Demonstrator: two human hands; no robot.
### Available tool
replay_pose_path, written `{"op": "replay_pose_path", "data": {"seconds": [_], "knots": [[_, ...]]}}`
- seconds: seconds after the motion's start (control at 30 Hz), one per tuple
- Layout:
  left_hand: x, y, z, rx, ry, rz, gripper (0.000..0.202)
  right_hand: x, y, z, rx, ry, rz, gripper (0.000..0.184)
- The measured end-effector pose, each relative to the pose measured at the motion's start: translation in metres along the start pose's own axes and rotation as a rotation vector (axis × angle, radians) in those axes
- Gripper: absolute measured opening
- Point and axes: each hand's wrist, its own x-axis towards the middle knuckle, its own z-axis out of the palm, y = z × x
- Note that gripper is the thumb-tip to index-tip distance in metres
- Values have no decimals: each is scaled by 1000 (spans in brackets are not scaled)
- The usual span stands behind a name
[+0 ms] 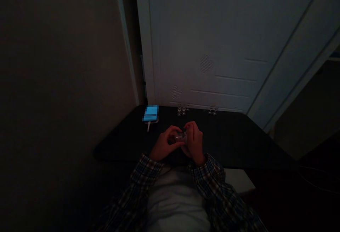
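Note:
Over the dark table, my two hands meet around a small clear object (180, 137) that glints like glass or clear plastic. My left hand (165, 143) pinches it between thumb and curved fingers from the left. At its right end, my right hand (195, 140) is closed with the fingers bent in; they hide that end. The dim light does not show its exact kind. Beyond my hands, several small clear glass-like pieces (182, 110) stand at the back of the table, and two similar pieces (213, 110) stand further right.
A device with a bright blue screen (151, 113) lies at the table's back left, a white cable (148, 126) running from it. The black table (233, 140) meets a white panel (186, 41) with heart patterns. A white surface (239, 180) shows below the front edge.

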Motion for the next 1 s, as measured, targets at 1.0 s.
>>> {"op": "replay_pose_path", "data": {"seconds": [1.0], "knots": [[7, -15, -3, -275, 302, -60, 25, 2, 2, 5, 67, -152, 67, 23]]}}
